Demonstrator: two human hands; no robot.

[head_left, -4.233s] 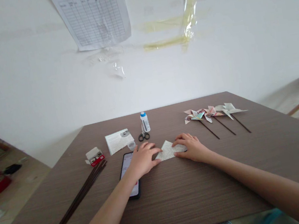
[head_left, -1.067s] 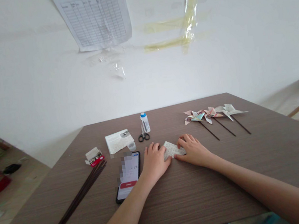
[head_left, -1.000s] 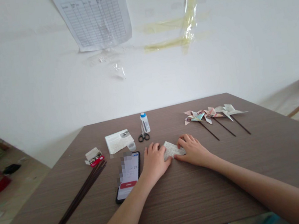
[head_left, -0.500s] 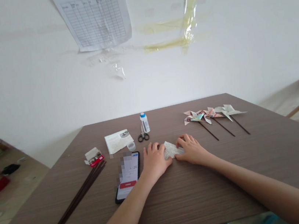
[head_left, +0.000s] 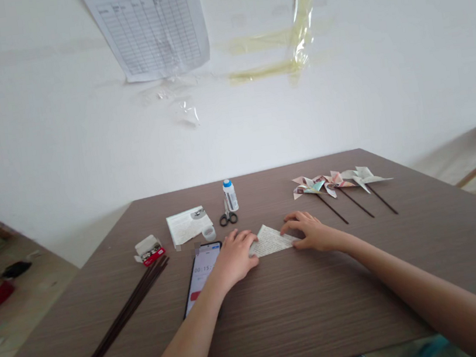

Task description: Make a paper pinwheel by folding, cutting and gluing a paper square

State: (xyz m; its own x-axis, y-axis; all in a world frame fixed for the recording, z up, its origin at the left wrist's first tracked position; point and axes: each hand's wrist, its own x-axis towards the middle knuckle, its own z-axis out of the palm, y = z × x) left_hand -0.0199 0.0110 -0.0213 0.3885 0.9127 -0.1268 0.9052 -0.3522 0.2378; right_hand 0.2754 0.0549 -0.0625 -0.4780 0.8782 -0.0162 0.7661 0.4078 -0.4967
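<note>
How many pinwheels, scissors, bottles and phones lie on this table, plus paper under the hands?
Pinwheels: 3
Scissors: 1
Bottle: 1
Phone: 1
Folded paper, under left hand and right hand: 1
Total: 7

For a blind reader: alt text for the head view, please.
The left hand and right hand press a folded printed paper flat on a table, one at each end. Phone, scissors, bottle, sticks and paper pinwheels lie nearby.

Folded paper (head_left: 272, 240) lies between phone (head_left: 201, 268) and pinwheels (head_left: 336, 181).
</note>
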